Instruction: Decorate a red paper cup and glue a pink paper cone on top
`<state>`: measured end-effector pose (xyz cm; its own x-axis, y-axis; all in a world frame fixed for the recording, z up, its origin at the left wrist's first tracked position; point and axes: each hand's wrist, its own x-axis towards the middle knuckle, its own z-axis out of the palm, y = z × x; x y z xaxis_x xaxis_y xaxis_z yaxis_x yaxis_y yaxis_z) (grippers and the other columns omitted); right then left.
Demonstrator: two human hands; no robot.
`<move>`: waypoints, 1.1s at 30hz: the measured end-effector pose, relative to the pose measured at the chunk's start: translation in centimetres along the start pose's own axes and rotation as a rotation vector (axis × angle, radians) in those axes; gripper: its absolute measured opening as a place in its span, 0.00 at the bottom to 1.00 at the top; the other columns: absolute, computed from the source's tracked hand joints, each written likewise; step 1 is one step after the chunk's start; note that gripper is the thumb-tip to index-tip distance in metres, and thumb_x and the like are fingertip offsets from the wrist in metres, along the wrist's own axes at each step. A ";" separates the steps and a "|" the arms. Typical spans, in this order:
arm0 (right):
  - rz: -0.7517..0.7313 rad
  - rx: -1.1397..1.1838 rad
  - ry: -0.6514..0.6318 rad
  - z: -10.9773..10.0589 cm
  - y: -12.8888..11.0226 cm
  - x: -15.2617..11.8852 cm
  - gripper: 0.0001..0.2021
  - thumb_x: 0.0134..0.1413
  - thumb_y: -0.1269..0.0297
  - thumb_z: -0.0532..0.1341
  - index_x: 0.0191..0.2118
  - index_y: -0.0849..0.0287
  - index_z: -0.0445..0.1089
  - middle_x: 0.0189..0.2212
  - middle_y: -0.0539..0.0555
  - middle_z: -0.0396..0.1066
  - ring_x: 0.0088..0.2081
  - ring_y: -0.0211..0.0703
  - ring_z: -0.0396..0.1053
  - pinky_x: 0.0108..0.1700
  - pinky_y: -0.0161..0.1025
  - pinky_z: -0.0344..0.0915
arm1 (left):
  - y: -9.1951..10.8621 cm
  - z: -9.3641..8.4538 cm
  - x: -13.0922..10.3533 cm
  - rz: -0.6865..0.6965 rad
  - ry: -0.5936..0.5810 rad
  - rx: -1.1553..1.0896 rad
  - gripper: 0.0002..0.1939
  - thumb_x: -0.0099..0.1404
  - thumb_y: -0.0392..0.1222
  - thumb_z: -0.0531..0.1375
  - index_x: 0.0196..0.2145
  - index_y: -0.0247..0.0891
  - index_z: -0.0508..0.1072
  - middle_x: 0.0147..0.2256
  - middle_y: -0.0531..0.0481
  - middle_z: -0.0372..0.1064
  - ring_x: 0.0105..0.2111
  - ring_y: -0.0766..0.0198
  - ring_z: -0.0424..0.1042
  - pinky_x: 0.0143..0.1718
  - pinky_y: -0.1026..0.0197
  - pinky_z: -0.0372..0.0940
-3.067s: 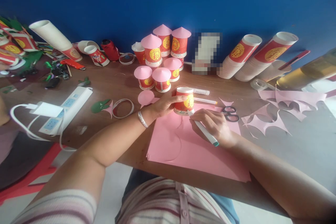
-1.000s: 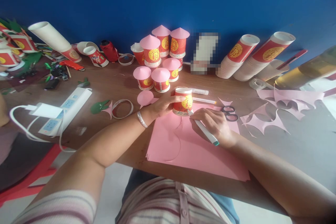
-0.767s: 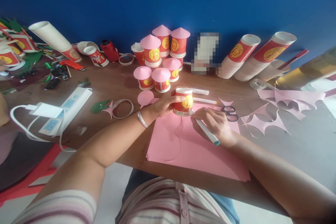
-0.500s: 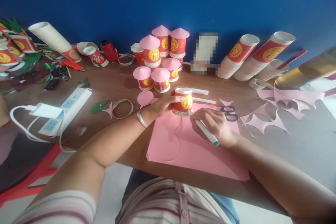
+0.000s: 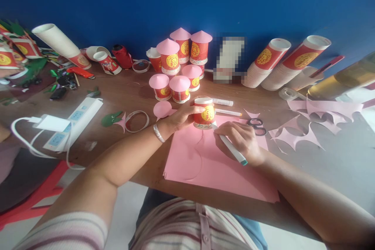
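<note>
My left hand (image 5: 186,116) is closed round the left side of a red paper cup (image 5: 206,115) with a gold emblem. A pale band with dark line marks runs along the cup's lower edge. In my right hand (image 5: 238,138) is a white marker (image 5: 233,150) with a green end, its tip at the lower right of that band. Whether the tip touches the cup I cannot tell. Beneath both hands lies a stack of pink paper (image 5: 187,152) with a curved line on the top sheet. Two more markers, one being a white marker (image 5: 223,102), lie just behind the cup.
Several red cups with pink cone roofs (image 5: 169,49) stand behind. Scissors (image 5: 258,127) and pink paper scraps (image 5: 301,136) lie to the right, near leaning cup stacks (image 5: 268,62). On the left are a tape roll (image 5: 136,121), a power strip (image 5: 74,122) and part of another person.
The cup has turned slightly in my left hand, and its emblem sits a little differently. My right hand and the marker have shifted slightly right and down.
</note>
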<state>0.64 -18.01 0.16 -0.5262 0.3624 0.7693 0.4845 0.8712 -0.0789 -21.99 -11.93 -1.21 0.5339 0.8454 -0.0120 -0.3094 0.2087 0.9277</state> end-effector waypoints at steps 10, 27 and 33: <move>0.009 -0.003 -0.038 -0.2 0.1 0.0 0.11 0.61 0.81 0.60 0.42 0.56 0.66 0.28 0.47 0.72 0.25 0.35 0.68 0.27 0.34 0.63 | -0.1 -0.1 0.3 0.012 -0.064 -0.001 0.16 0.66 0.47 0.67 0.49 0.39 0.79 0.46 0.43 0.78 0.52 0.49 0.76 0.51 0.52 0.72; 0.005 0.009 -0.035 -0.2 0.0 0.0 0.12 0.60 0.81 0.61 0.41 0.56 0.67 0.28 0.48 0.73 0.25 0.36 0.69 0.27 0.34 0.63 | -0.1 -0.1 0.1 0.024 -0.069 0.016 0.19 0.68 0.44 0.65 0.54 0.36 0.78 0.49 0.41 0.78 0.53 0.50 0.76 0.49 0.53 0.70; 0.020 -0.020 -0.051 -0.1 0.0 0.0 0.12 0.60 0.81 0.61 0.41 0.55 0.65 0.28 0.47 0.72 0.24 0.35 0.67 0.27 0.34 0.62 | -0.2 -0.2 0.3 0.017 -0.101 0.004 0.20 0.68 0.45 0.64 0.56 0.36 0.76 0.48 0.42 0.78 0.51 0.50 0.77 0.53 0.51 0.70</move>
<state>0.76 -18.03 0.22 -0.5507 0.3963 0.7346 0.5088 0.8570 -0.0810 -21.90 -11.67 -1.50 0.6053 0.7949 0.0416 -0.3166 0.1924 0.9288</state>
